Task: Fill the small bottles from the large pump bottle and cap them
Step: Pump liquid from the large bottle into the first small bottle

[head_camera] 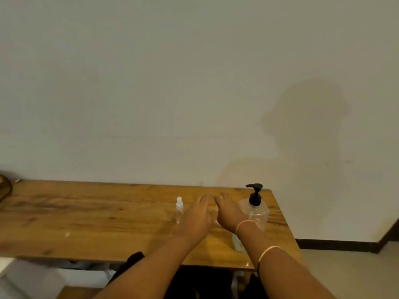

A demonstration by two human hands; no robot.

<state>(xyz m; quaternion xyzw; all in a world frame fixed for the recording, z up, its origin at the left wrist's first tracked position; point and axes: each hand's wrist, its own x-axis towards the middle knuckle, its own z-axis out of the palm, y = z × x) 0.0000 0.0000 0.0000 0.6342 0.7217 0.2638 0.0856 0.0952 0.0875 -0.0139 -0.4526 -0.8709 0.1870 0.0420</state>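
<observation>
Left hand [197, 214], right hand [228, 212] side by side, fingers straight, holding nothing; small bottle [179, 209] left, pump bottle [255, 210] right.

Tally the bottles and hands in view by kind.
Large pump bottle: 1
Small bottle, plainly visible: 1
Hands: 2, left hand and right hand
Total: 4
Clear shape by the right wrist: too blurred to count.

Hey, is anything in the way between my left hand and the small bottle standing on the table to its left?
Nothing visible. The small bottle stands upright just left of the left hand, and no object shows between them. The right hand and the pump bottle are on the other side.
</observation>
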